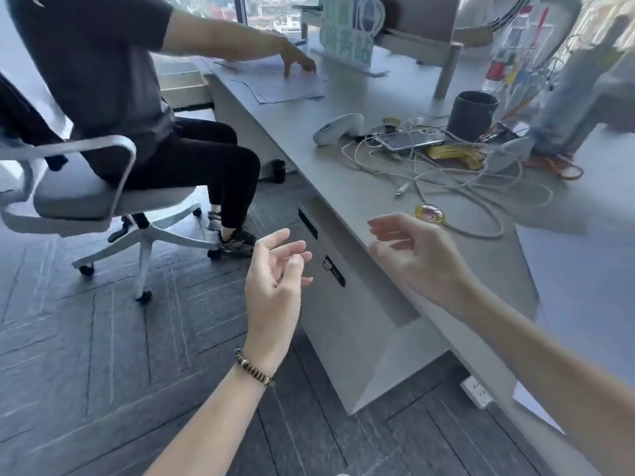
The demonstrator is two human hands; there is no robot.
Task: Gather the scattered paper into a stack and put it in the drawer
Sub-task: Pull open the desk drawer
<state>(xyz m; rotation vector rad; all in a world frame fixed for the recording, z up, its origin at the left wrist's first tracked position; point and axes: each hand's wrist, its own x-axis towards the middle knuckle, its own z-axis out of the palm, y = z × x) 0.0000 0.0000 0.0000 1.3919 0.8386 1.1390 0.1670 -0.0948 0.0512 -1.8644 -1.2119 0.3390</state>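
The long grey desk [343, 108] runs from the near right to the far left, and the loose paper [281, 85] lies on its far left end, spread in overlapping sheets, some skewed so their corners stick out past one another. A seated person in a dark shirt [103, 63], on an office chair [86, 194], rests a hand [299, 61] on those sheets. Just beyond the desk's far left edge an open drawer [182, 85] shows a pale inside; it is probably the one meant for the stack, though the blur makes that hard to settle.

The sheets look thin, light and floppy, and will likely slide easily on the smooth desk top. Sweeping them together flat and squaring the edges should work better than lifting each one, and the stack is best taken along a long edge with thumb on top and fingers beneath, so it does not sag or fan out.

The wearer's left hand [275, 280] hangs over the floor near the closed desk drawers [340, 290], palm turned inward, fingers loosely spread and slightly bent, holding nothing. The right hand [415, 255] hovers above the desk's near edge, fingers relaxed and apart, touching nothing. Both are well apart from the paper.
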